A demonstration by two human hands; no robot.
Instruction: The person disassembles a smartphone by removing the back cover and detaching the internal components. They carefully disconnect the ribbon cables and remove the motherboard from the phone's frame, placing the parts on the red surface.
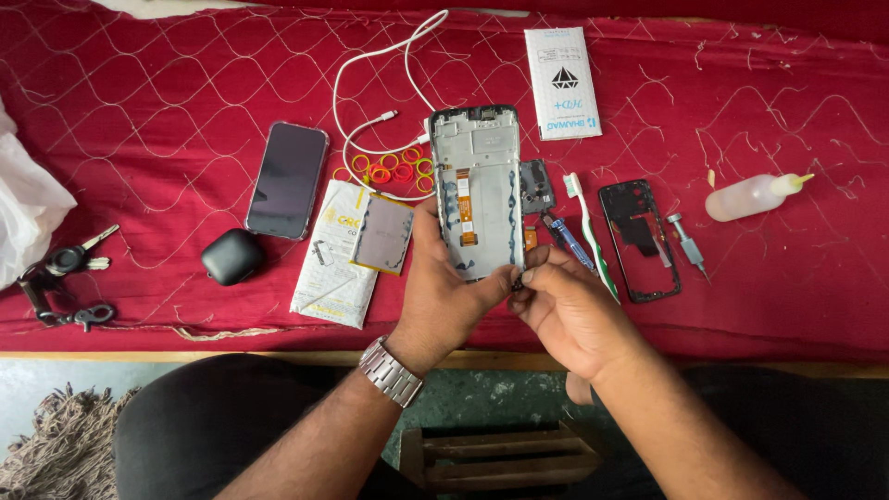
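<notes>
Both hands (444, 287) (569, 310) grip a rectangular metal phone frame (482, 185) (orange ribbon inside).

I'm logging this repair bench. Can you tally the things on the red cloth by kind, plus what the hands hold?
Phones or phone parts: 4 (opened phone frame in the left hand, intact phone, black back frame, camera module plate)
Packets: 2
Toothbrush: 1
Squeeze bottle: 1
Screwdriver: 1
Earbud case: 1
Charging cable: 1
Total: 11
</notes>
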